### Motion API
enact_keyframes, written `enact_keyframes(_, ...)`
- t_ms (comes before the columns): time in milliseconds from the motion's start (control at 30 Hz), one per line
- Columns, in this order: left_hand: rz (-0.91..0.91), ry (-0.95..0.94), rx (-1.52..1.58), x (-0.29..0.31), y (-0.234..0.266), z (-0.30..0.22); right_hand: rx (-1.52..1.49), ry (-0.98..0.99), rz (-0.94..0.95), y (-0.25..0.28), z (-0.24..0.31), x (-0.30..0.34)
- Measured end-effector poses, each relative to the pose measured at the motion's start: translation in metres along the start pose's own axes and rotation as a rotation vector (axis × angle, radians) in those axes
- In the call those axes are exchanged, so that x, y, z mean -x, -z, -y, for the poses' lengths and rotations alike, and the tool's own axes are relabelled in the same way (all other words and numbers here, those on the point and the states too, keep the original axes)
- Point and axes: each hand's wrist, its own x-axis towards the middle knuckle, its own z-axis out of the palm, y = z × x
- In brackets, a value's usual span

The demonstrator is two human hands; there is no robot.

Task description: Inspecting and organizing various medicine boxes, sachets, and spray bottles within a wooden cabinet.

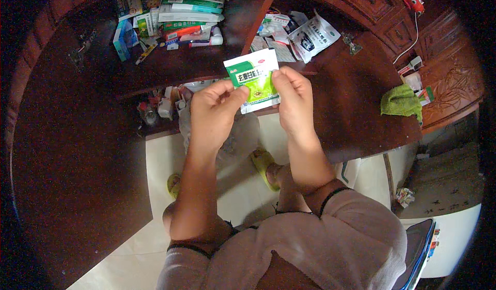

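A small green-and-white sachet point(261, 88) is held up in front of me between both hands. My left hand point(214, 106) pinches its lower left edge, thumb on the printed face. On the opposite side, my right hand point(293, 96) grips the right edge with thumb and bent fingers. The sachet looks flat and whole, slightly tilted. Fingers behind it are hidden. Beyond it, in the right section of the open cabinet, lies a larger white bag point(314, 36) with dark print.
The cabinet's left section holds several stacked medicine boxes point(191, 17) and a white tube point(216, 36). A wooden divider point(261, 18) parts the sections. A green cloth point(402, 102) hangs at the right. Below are a clear plastic bag point(243, 135) and yellow-green slippers point(264, 166).
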Motion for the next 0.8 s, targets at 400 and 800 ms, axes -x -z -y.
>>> enact_keyframes(400, 0.008, 0.014, 0.024, -0.0004, 0.0031, 0.0016, -0.146, -0.127, 0.035, 0.0001, -0.0016, -0.0025)
enact_keyframes(800, 0.017, -0.085, -0.045, -0.0001, 0.0021, -0.0006, -0.105, -0.182, 0.081, -0.0001, -0.0030, -0.0038)
